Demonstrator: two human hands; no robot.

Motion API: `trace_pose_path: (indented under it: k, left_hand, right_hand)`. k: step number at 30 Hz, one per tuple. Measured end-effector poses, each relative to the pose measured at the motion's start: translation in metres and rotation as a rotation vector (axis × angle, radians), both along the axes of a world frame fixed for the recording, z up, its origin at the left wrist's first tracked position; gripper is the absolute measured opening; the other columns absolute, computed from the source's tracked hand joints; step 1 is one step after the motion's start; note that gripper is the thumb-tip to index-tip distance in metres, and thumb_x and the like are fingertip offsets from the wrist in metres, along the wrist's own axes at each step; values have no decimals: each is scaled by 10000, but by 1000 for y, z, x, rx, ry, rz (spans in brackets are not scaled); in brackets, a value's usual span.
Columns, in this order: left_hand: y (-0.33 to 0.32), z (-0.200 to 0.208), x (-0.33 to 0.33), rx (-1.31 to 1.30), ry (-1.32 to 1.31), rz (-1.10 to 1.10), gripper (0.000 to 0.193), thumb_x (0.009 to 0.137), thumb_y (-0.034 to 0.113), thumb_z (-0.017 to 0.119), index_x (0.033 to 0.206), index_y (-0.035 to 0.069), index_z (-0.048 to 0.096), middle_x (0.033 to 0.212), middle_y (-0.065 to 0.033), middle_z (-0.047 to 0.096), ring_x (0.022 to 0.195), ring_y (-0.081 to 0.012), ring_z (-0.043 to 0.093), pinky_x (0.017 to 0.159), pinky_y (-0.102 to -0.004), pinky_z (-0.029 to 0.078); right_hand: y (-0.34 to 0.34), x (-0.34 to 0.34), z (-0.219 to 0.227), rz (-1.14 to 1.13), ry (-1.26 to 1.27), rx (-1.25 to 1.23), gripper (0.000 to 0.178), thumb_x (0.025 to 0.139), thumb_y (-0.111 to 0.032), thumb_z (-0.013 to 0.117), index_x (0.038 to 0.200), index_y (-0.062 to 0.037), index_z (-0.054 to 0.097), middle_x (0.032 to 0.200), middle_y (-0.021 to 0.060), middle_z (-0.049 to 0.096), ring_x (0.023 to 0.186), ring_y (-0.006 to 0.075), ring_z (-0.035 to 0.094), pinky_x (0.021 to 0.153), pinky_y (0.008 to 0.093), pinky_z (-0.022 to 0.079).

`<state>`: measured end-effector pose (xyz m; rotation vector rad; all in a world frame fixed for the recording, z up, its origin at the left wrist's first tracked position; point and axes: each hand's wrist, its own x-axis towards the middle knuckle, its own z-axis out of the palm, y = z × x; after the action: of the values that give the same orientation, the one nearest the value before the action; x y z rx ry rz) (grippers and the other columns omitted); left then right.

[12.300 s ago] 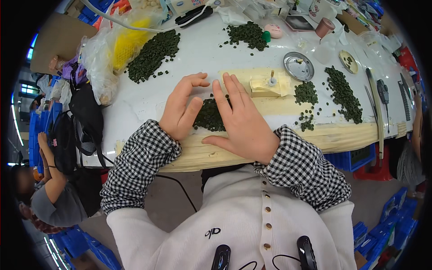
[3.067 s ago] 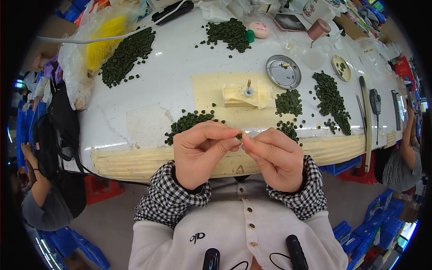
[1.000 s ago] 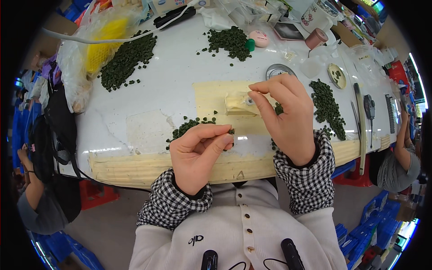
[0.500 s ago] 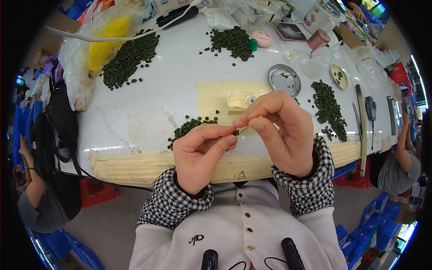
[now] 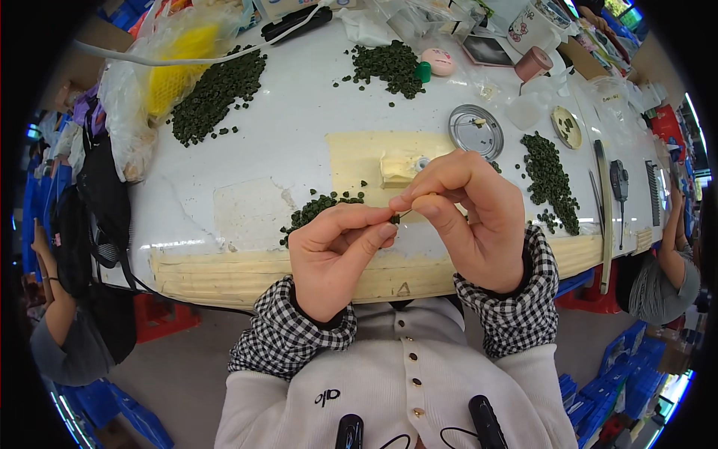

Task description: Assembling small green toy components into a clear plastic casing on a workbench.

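My left hand (image 5: 329,254) is closed, thumb and forefinger pinching a small dark green piece (image 5: 395,219) whose exact kind is hard to make out. Facing it, my right hand (image 5: 475,221) pinches a thin needle-like piece (image 5: 406,213) that reaches toward the green one. The fingertips of both hands almost meet above the table's near side. Beside my left hand lies a small heap of dark green pieces (image 5: 310,212), partly covered by the fingers. Just beyond my right fingers sits a cream-coloured block (image 5: 395,170) on a yellowish sheet (image 5: 351,153).
More heaps of green pieces lie at the left (image 5: 217,97), back (image 5: 389,69) and right (image 5: 551,179). A round metal lid (image 5: 467,138), a thread spool (image 5: 533,64), tweezers (image 5: 596,196) and a long flat strip (image 5: 604,217) are to the right. A white cable (image 5: 179,61) crosses the back left.
The view has shifted very slightly. Both hands keep the same pinch, with a little less of the needle-like piece showing between them.
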<state>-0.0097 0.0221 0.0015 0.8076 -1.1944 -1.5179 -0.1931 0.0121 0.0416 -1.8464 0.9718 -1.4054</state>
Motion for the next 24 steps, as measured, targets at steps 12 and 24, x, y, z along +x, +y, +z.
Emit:
trace_pose_path:
  k: [12, 24]
  left_hand:
    - [0, 3, 0, 12, -42, 3, 186, 879, -70, 645, 1063, -57, 668, 982, -108, 671, 860, -135, 666, 772, -237, 546]
    - [0, 0, 0, 2, -4, 48, 183, 884, -84, 623, 1063, -69, 654, 973, -115, 667, 853, -138, 662, 773, -244, 543]
  right_hand:
    - [-10, -9, 3, -422, 229, -217, 101, 873, -54, 687, 882, 2, 603, 801, 93, 626, 707, 209, 632, 642, 294, 506]
    - [-11, -8, 0, -499, 538, -223, 153, 802, -62, 710, 940, -18, 659, 855, 101, 604, 817, 270, 572, 708, 357, 461]
